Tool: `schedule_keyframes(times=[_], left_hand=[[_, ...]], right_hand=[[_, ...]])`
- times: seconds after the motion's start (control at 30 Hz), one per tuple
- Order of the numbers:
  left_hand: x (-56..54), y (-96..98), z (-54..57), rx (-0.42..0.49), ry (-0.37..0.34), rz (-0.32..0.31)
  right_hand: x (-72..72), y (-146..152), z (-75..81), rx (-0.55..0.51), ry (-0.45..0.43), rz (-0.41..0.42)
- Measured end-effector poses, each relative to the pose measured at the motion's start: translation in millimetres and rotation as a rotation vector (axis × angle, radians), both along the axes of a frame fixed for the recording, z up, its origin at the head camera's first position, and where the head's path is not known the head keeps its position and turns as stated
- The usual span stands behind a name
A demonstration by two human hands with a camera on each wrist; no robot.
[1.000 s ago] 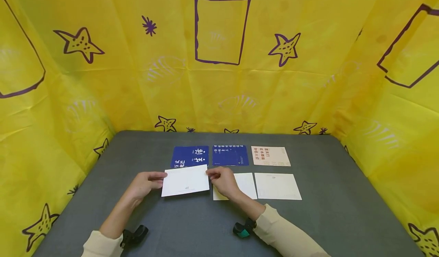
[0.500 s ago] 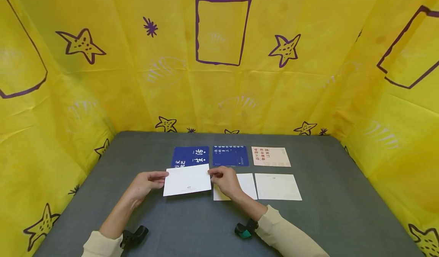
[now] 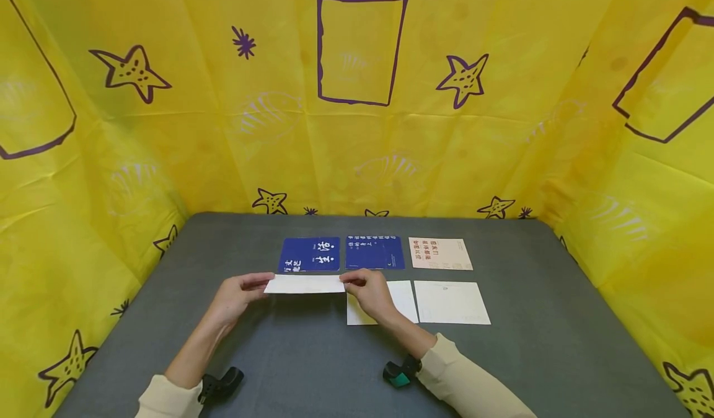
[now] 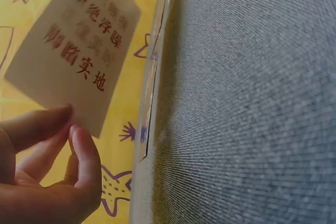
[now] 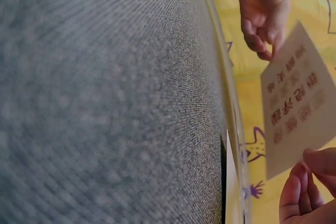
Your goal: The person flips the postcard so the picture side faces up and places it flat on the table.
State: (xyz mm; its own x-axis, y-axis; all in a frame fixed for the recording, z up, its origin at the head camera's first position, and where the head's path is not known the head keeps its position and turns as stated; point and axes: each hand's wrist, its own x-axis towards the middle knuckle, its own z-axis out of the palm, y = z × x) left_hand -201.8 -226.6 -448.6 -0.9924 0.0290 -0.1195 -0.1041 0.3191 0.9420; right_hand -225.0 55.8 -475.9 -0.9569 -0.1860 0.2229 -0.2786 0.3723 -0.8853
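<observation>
A postcard is held above the table between both hands, seen nearly edge-on in the head view. My left hand pinches its left end between thumb and fingers. At the opposite end my right hand pinches it likewise. Brown characters show on the underside of the postcard in the left wrist view. Below my right hand lies a white card, partly hidden by it. Just behind the held postcard is a blue card with white characters.
Another blue card and a pale pink card lie in the back row. A white card sits at the right of the front row. The grey table is bordered by yellow patterned cloth.
The postcard has tilted from showing its white face to lying nearly edge-on to the head camera. Both hands keep pinching it and have shifted slightly. The other cards stay put.
</observation>
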Motion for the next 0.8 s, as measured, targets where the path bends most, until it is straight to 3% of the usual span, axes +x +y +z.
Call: schedule_keyframes(times=[0.3, 0.8], left_hand=[[3.4, 0.9, 0.3, -0.117, -0.011, 0.056], [2.8, 7.6, 0.1, -0.098, 0.019, 0.173]], right_hand=[[0.0, 1.0, -1.6, -0.084, -0.057, -0.01], [-0.8, -0.5, 3.4, -0.187, -0.096, -0.036]])
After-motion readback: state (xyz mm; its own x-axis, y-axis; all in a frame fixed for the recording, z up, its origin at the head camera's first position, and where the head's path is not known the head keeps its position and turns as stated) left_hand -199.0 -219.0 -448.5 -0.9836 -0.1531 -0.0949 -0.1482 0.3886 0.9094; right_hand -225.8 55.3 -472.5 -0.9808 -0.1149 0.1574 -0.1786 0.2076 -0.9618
